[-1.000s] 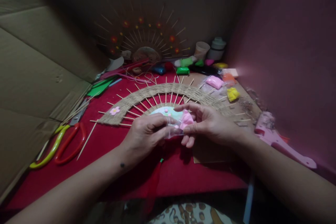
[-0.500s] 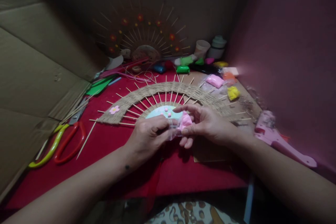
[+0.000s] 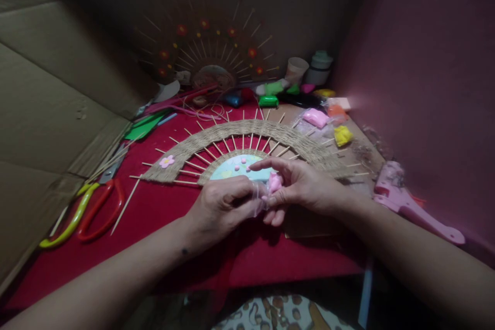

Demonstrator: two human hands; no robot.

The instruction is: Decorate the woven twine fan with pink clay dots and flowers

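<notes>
Pink clay in a clear plastic wrapper is held between my two hands, in front of a woven stick fan. My left hand is closed on the wrapper's left side. My right hand pinches the clay and wrapper between thumb and lower fingers, with its index finger stretched out to the left. On the fan's pale blue-green centre lie several small pink clay bits. A pink clay flower with a yellow middle sits on the woven band's left end.
Scissors with yellow and red handles lie at left. A pink glue gun rests at right. Packets of pink, yellow and green clay lie behind. A second fan with red flowers stands against the back cardboard.
The pink clay between my hands now looks smaller and more bunched, and the wrapper is pulled slightly lower. More pink bits on the fan's centre now show. The view has shifted a little.
</notes>
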